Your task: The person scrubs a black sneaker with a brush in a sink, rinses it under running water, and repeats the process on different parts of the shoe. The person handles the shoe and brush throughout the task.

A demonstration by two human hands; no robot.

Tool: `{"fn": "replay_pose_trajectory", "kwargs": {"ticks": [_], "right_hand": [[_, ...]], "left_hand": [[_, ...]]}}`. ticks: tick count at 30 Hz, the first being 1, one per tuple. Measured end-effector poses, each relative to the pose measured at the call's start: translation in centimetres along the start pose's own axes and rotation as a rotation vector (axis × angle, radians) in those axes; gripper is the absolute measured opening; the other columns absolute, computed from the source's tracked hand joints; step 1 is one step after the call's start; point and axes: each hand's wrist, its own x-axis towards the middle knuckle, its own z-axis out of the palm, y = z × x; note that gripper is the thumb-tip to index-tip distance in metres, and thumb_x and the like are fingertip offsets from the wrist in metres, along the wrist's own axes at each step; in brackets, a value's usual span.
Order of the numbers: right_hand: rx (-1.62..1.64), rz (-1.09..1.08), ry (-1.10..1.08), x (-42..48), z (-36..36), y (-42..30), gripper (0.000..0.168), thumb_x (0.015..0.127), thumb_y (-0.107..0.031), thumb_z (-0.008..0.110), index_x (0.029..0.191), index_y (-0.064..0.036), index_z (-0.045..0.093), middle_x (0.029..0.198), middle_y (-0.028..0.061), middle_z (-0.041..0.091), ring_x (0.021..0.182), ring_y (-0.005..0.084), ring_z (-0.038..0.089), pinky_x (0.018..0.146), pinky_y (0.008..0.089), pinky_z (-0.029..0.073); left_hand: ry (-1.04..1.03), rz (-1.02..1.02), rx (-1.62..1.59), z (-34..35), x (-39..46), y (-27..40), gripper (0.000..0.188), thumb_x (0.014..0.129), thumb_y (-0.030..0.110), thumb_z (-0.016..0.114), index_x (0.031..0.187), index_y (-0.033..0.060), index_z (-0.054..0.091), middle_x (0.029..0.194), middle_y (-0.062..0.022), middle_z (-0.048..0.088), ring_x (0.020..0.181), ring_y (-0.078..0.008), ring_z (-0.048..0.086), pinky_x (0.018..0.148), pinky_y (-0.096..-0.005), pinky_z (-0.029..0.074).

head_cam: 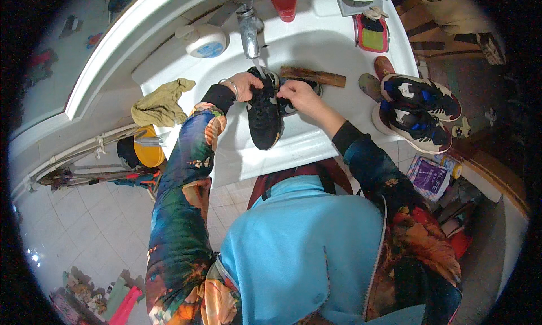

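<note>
A black sneaker (264, 119) is held over the white washbasin (237, 160), toe towards me. My left hand (243, 86) grips it by the side near the ankle opening. A thin stream of water runs from the metal faucet (249, 33) into the shoe's opening. My right hand (301, 97) is at the shoe's other side with its fingers bent together; whether they pinch something there is hidden. Partly under that hand lies a second dark shoe (288, 109) in the basin. Just beyond it rests a brown wooden-backed brush (313, 76).
A pair of black-and-white sneakers (417, 109) sits at the basin's right edge. A yellowish cloth (163, 103) drapes over the left rim, above an orange basin (149, 147). A white bottle (205, 41), a red tube (284, 4) and a pink-framed soap holder (372, 35) stand along the back.
</note>
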Motion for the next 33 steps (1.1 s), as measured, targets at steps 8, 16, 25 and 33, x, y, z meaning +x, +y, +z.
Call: {"fn": "replay_pose_trajectory", "kwargs": {"ticks": [8,16,25,33], "right_hand": [[0.094,-0.137,0.114,1.1,0.0,2.8,0.024,0.088,-0.022,0.053,0.084,0.0,0.062,0.074,0.0127,0.064,0.069,0.0234,0.062,0.065,0.0339,0.047],[-0.651,-0.163,0.137,-2.2,-5.6,-4.3,0.03,0.087,-0.033,0.053,0.082,-0.004,0.06,0.08,0.0165,0.064,0.079,0.0362,0.062,0.07,0.0493,0.047],[-0.558,-0.078,0.321,1.3,-5.9,-3.8,0.026,0.088,-0.03,0.051,0.09,-0.005,0.06,0.093,0.0165,0.062,0.088,0.0363,0.059,0.077,0.0463,0.046],[-0.542,-0.48,0.599,3.3,-3.5,-7.4,0.007,0.078,-0.011,0.059,0.083,-0.006,0.056,0.084,0.0143,0.059,0.087,0.033,0.058,0.077,0.0461,0.044]], "left_hand": [[0.151,-0.03,0.025,-1.5,-0.3,3.9,0.016,0.076,0.007,0.058,0.067,0.0022,0.046,0.059,-0.0071,0.047,0.06,-0.0143,0.046,0.056,-0.0331,0.038],[0.163,0.069,0.04,0.3,-0.3,-0.6,0.006,0.079,0.005,0.057,0.083,0.0001,0.057,0.081,-0.0052,0.056,0.07,-0.013,0.053,0.06,-0.0277,0.047],[-0.118,-0.236,0.053,-2.1,-1.9,5.8,0.032,0.078,0.021,0.061,0.102,-0.0014,0.059,0.092,-0.0149,0.064,0.082,-0.0286,0.062,0.073,-0.0378,0.049],[0.542,-0.353,-0.679,2.1,-6.2,6.4,0.022,0.086,0.019,0.061,0.09,-0.0019,0.06,0.074,-0.003,0.061,0.063,-0.0143,0.055,0.058,-0.0293,0.046]]}}
